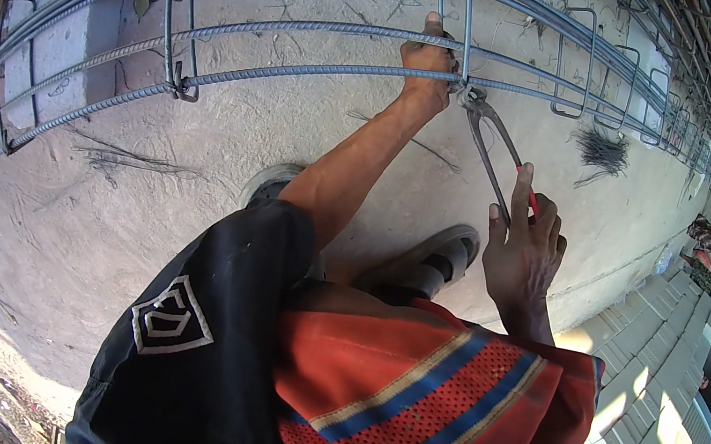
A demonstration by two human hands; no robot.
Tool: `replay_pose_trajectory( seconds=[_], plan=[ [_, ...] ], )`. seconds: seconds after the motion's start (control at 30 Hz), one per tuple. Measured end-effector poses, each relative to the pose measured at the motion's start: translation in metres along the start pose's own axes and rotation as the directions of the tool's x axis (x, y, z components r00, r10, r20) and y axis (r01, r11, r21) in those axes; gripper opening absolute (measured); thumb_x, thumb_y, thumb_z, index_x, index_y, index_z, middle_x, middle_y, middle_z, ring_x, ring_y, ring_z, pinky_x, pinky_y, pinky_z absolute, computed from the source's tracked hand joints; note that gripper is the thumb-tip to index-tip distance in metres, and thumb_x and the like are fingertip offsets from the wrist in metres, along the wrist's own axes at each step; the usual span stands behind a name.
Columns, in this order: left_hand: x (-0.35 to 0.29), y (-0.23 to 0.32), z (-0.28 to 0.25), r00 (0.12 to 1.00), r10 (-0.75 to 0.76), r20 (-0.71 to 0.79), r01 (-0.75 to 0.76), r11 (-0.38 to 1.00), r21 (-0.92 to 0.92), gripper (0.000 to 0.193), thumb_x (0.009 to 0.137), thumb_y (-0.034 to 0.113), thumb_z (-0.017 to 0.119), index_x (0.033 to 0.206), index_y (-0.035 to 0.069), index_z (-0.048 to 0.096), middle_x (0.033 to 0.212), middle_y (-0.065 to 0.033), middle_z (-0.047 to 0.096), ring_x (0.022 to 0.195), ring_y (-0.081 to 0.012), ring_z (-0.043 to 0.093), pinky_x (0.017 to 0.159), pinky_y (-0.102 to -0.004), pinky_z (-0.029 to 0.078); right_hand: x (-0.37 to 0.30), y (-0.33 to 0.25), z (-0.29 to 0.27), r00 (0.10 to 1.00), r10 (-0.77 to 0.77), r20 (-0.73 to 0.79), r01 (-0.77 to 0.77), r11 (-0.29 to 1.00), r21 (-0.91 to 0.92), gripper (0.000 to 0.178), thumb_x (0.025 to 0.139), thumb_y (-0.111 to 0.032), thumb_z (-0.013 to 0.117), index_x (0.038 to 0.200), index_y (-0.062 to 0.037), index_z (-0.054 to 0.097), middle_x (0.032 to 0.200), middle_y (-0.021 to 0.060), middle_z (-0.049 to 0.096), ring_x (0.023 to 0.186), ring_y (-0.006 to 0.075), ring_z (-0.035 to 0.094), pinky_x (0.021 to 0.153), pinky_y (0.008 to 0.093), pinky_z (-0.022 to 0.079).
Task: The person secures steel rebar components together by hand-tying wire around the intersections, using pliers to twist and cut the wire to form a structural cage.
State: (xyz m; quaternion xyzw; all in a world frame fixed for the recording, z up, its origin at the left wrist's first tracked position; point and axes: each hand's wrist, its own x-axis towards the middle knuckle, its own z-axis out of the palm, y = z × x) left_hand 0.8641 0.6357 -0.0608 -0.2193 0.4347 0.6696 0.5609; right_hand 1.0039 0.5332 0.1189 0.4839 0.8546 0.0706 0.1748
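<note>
A long cage of ribbed steel rebar (287,70) with square stirrups runs across the far side of the view. My left hand (429,64) reaches to it and is closed round a bar beside an upright stirrup (469,14), thumb pointing up; what else its fingers hold is hidden. In my right hand (524,257) are the handles of tying pincers (495,144), one with a red grip, spread somewhat apart. The pincers' jaws meet the corner where stirrup and near bar cross, right beside my left hand. Any tie wire there is too small to make out.
Concrete blocks (79,12) stand under the cage at left. Loose tie wire lies in a dark bundle (601,149) at right and in strands (133,161) at left. More rebar (691,43) is stacked far right. Pale blocks (634,366) and several people are at right.
</note>
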Motion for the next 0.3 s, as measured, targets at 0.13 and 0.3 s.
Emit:
replay_pose_trajectory(
  seconds=[0.13,0.3],
  plan=[
    [0.001,0.0,-0.007,0.999,0.043,-0.033,-0.043,0.999,-0.005,0.045,0.09,0.04,0.053,0.059,0.009,0.043,0.049,-0.001,0.04,0.036,-0.012,0.035,0.032,-0.029,0.027,0.002,-0.002,0.004,0.988,0.048,0.147,-0.05,0.999,0.009,0.062,0.084,-0.036,0.059,0.138,-0.0144,0.037,0.095,0.012,0.049,0.083,0.027,0.056,0.064,0.0411,0.047],
    [0.01,-0.006,-0.006,0.991,0.135,-0.002,-0.135,0.991,-0.011,0.045,0.089,0.038,0.056,0.059,0.007,0.046,0.047,-0.0022,0.041,0.035,-0.0129,0.036,0.031,-0.0289,0.028,0.003,0.009,0.012,0.948,0.018,0.317,-0.05,0.995,0.092,0.063,0.085,-0.04,0.057,0.139,-0.0178,0.034,0.093,0.0129,0.049,0.083,0.0298,0.057,0.067,0.0435,0.051]
  ],
)
